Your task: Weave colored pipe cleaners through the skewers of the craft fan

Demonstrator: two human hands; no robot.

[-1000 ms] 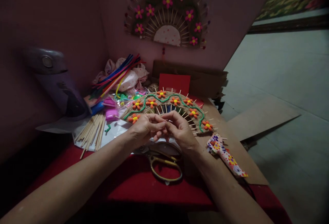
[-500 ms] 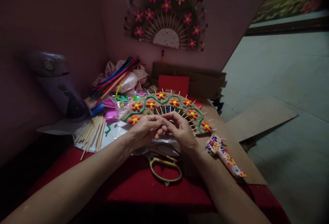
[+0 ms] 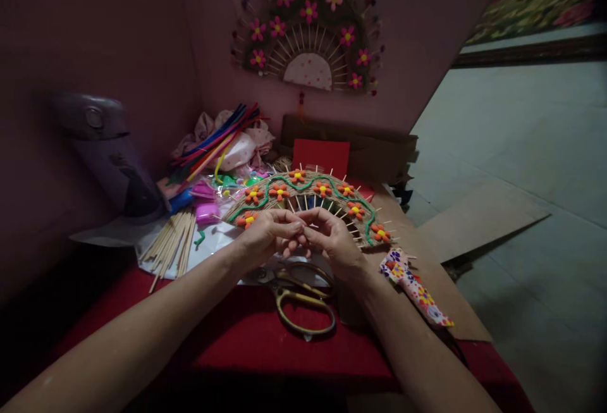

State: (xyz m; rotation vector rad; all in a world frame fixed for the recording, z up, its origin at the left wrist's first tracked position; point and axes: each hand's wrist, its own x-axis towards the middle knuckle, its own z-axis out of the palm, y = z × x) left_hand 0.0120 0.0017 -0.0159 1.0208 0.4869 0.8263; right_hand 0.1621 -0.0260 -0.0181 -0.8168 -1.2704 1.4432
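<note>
My left hand [image 3: 272, 233] and my right hand [image 3: 334, 236] meet fingertip to fingertip above the table's middle. Both are pinched closed; whatever lies between the fingertips is too small or hidden to make out. Just behind them lies a half-round fan [image 3: 308, 188] of sticks and twine, decorated with orange clay flowers and a wavy green strip. My hands cover part of its lower edge. Below my hands, a pair of scissors [image 3: 306, 312] with worn golden handles rests on the red cloth [image 3: 246, 343].
Wooden sticks [image 3: 168, 245] and a green scrap [image 3: 200, 238] lie left on white paper. Behind are pink clay packs [image 3: 207, 213] and colourful pipe cleaners [image 3: 222, 141]. A purple bottle [image 3: 111, 160] stands left. A flower-patterned glue gun [image 3: 415, 286] lies right on cardboard [image 3: 455, 312]. A finished-looking fan [image 3: 308, 40] hangs behind.
My fingers have shifted slightly against each other, and the left fingers are curled a little differently. The fan, scissors and other things on the table stay in place.
</note>
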